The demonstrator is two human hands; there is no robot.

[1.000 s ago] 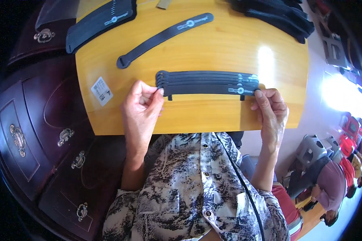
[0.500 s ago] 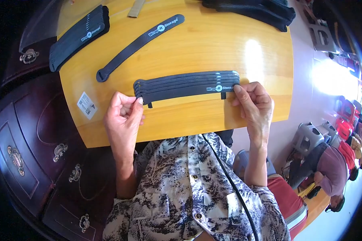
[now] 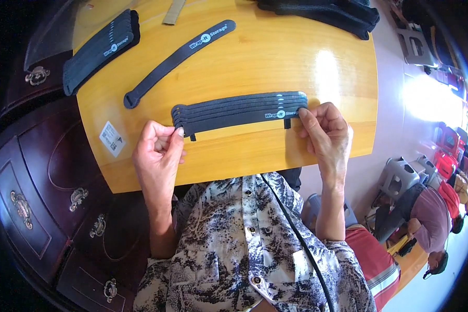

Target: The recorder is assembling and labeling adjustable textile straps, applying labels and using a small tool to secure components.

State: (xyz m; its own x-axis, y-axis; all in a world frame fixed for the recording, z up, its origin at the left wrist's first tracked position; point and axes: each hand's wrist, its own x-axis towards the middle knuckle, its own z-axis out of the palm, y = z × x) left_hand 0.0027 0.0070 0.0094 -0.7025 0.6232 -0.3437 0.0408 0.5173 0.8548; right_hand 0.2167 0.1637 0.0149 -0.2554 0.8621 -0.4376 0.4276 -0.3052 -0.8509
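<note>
Dark wooden drawers are lining the left of the frame beside a yellow wood-grain table; at the right edge, a person in a mauve top is bending near a grey plastic stool. Just below the centre, a layered set of black slotted straps is lying across the table, its straps overlapping like steps; the left hand is pinching the left end between thumb and fingers, and the right hand is pinching the right end in the same way, neither spreading open; two short black tabs are poking out under the lower edge. Layering is looking well along, with several straps already lining up closely at both ends; one loose strap is lying apart, upper left of centre, not included in the set; a strap stack is resting at upper left, though whether it is finished cannot be told; a dark heap is waiting at upper right, its contents too bunched to count, seemingly leaving more to sort.
</note>
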